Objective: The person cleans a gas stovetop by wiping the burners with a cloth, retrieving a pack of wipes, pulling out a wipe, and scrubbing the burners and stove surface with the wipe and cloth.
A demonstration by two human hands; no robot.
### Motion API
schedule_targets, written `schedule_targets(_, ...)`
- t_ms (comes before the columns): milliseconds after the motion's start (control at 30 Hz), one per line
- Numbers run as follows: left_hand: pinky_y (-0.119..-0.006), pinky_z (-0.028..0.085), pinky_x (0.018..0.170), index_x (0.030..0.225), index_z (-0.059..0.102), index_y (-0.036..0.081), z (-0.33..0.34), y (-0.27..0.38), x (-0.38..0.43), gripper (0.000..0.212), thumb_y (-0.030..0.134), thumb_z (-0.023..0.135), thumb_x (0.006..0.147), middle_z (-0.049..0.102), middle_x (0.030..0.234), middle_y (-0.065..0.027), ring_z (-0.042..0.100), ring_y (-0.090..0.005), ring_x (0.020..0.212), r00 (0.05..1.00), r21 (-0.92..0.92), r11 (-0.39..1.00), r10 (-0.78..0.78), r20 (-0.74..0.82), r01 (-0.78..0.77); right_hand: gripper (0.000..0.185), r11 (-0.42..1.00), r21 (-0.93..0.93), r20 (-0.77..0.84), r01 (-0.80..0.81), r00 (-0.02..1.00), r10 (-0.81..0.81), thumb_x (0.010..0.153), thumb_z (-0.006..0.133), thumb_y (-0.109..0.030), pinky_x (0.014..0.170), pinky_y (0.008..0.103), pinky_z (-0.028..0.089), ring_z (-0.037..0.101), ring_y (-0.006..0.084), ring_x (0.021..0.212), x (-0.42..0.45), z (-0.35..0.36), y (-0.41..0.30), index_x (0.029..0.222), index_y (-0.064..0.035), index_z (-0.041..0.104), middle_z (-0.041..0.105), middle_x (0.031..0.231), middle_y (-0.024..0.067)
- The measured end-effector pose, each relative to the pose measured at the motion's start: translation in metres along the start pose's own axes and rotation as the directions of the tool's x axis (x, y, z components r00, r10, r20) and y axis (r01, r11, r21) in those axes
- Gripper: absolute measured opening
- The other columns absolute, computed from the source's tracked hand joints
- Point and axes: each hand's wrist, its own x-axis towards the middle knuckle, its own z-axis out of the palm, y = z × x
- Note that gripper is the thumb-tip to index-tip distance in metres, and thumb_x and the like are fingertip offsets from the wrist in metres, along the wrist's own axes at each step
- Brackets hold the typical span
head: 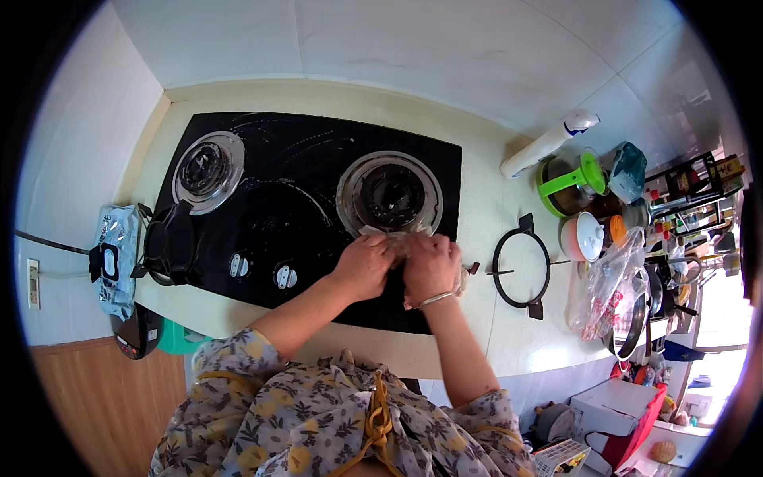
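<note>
Both hands meet at the front rim of the right burner [390, 191] on a black glass gas hob [286, 208]. My left hand [366, 266] has its fingers curled on a pale, crumpled wipe or thin cloth [422, 229]. My right hand [433, 267], with a bangle at the wrist, grips the same material, and more pale material shows beside its outer edge. Much of the wipe is hidden under the fingers. Whitish streaks mark the glass. The left burner [208, 172] and two control knobs [286, 277] lie to the left.
A black pan support [521, 266] lies on the counter at right; other black supports [170, 244] sit at the hob's left edge beside a wipes pack [116, 262]. A white bottle [548, 143], green-handled jug [569, 182], lidded pot [582, 237] and plastic bag [608, 298] stand right.
</note>
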Motion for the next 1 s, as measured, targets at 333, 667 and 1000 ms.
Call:
schedule_targets(333, -0.039, 0.044, 0.095, 0.111, 0.059, -0.003, -0.007, 0.011, 0.005, 0.044, 0.015, 0.068, 0.072, 0.063, 0.112, -0.0148, 0.054, -0.0297, 0.110, 0.984, 0.134, 0.987, -0.111, 0.140, 0.092, 0.035, 0.997, 0.043, 0.160, -0.070, 0.985, 0.062, 0.078, 0.060, -0.017, 0.091, 0.0421, 0.039, 0.053, 0.0264, 0.105, 0.001, -0.004, -0.016, 0.112, -0.0117, 0.066, 0.063, 0.116, 0.0003)
schedule_targets(667, -0.038, 0.052, 0.087, 0.112, 0.055, -0.005, 0.008, 0.020, 0.042, 0.054, 0.012, 0.070, 0.062, 0.063, 0.108, -0.0169, 0.056, -0.0318, 0.108, 0.996, -0.083, 0.995, -0.057, 0.068, 0.063, 0.026, 0.992, -0.123, 0.068, 0.020, 0.998, -0.011, 0.080, 0.060, -0.019, 0.086, 0.0401, 0.041, 0.054, 0.0246, 0.100, 0.029, -0.009, 0.026, 0.104, -0.0138, 0.067, 0.065, 0.104, -0.0013)
schedule_targets(1000, -0.040, 0.054, 0.080, 0.111, 0.054, -0.004, -0.022, 0.000, 0.021, 0.050, 0.008, 0.070, 0.065, 0.064, 0.100, -0.0194, 0.063, -0.0341, 0.094, 0.946, 0.007, 0.982, -0.186, 0.264, 0.191, 0.029, 0.996, 0.089, 0.227, -0.032, 0.974, 0.011, 0.074, 0.060, -0.011, 0.090, 0.0413, 0.041, 0.053, 0.0264, 0.106, 0.012, -0.007, -0.008, 0.103, -0.0123, 0.063, 0.064, 0.105, 0.0025)
